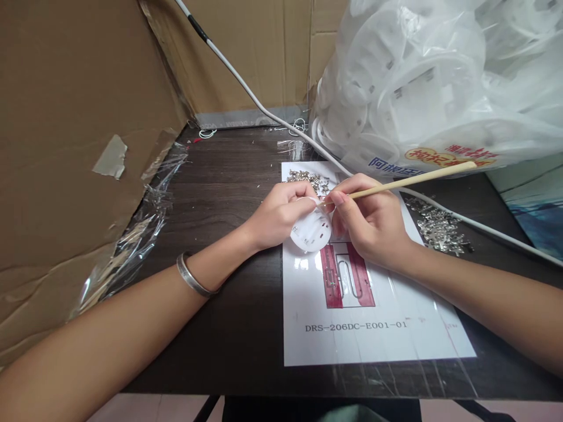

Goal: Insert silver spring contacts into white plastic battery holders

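My left hand (281,214) pinches the upper edge of a round white plastic part (313,234), which has small slots and metal bits on its face. In my right hand (372,220) is a pale wooden chopstick (413,180), held like a pen. Its thin end meets the rim of the white part beside my left thumb; the exact contact spot is hidden by my fingers. Beneath both hands lies a printed sheet (343,346) with a red and white diagram. Just beyond my fingertips sits a pile of small metal pieces (305,180).
A big clear bag (422,88) of white plastic parts stands at the back right. More metal clips (440,228) lie right of the sheet. A white cable (259,105) crosses the desk diagonally. Cardboard walls (79,117) enclose the left and back.
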The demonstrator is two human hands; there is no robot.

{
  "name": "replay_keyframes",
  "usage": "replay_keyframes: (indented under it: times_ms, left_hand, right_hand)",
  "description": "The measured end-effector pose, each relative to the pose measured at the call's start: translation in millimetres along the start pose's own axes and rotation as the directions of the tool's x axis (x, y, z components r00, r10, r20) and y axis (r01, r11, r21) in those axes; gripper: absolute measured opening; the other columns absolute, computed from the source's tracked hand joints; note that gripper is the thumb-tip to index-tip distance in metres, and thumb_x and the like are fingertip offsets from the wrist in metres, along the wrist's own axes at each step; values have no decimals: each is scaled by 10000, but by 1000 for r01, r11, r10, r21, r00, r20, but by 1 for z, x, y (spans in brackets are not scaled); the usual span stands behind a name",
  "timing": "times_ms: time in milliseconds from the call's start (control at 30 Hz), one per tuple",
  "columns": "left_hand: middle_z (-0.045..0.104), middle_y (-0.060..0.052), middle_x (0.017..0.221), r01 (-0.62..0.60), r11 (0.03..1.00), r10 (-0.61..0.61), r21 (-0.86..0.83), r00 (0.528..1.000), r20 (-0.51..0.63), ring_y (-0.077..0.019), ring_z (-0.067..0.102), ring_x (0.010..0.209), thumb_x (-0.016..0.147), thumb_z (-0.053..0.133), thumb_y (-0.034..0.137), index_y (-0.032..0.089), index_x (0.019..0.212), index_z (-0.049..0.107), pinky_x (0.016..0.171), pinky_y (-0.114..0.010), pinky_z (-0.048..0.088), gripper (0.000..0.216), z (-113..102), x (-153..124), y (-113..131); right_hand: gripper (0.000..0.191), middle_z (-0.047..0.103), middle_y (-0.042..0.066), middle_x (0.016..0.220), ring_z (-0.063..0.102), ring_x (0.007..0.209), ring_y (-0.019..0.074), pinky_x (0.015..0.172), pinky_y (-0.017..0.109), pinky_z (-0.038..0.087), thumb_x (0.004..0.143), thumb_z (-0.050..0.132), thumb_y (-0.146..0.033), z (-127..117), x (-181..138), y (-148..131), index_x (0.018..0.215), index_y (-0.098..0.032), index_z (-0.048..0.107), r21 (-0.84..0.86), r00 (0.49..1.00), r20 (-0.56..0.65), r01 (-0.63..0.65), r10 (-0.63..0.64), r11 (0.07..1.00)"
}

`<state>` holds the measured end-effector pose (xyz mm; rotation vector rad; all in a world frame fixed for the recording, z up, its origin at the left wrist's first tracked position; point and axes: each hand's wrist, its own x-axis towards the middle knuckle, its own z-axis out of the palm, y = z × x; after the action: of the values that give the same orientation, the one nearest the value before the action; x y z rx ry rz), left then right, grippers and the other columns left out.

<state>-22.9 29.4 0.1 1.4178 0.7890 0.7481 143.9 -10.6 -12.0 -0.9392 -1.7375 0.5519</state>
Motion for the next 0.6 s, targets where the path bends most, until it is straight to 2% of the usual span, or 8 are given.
replay_keyframes:
  times_ms: [200, 467, 600]
  left_hand:
    - [475, 28, 539, -28, 999, 28, 28, 1000, -10, -83, 412, 515, 757, 558, 238, 165, 610, 511, 495, -243, 298, 171, -2, 1, -2]
    - [436, -6, 566, -44, 999, 45, 12, 997, -63, -111, 381, 551, 847, 468, 280, 182, 571, 436, 551, -286, 300, 294, -1, 0, 0]
    - [422, -6, 562, -67, 997, 69, 46, 996, -60, -114, 364, 560, 841, 466, 276, 185, 558, 419, 564, -286, 305, 301, -2, 1, 1]
  right_hand:
    - [237, 589, -10, 735, 544, 581, 64, 463, 191, 410, 964, 559, -150, 0, 0, 1, 733, -176, 608, 35, 1000, 2, -14, 14, 999]
    - [181, 602, -28, 693, 485, 456, 66, 410, 234, 381, 1004, 574, -275, 2, -6, 5, 859, -198, 650, 322, 988, -11, -145, 157, 936]
    - [153, 661, -10, 773, 488, 461, 83, 406, 254, 381, 988, 598, -320, 2, -8, 6, 890, -217, 653, 356, 981, -50, -156, 186, 921]
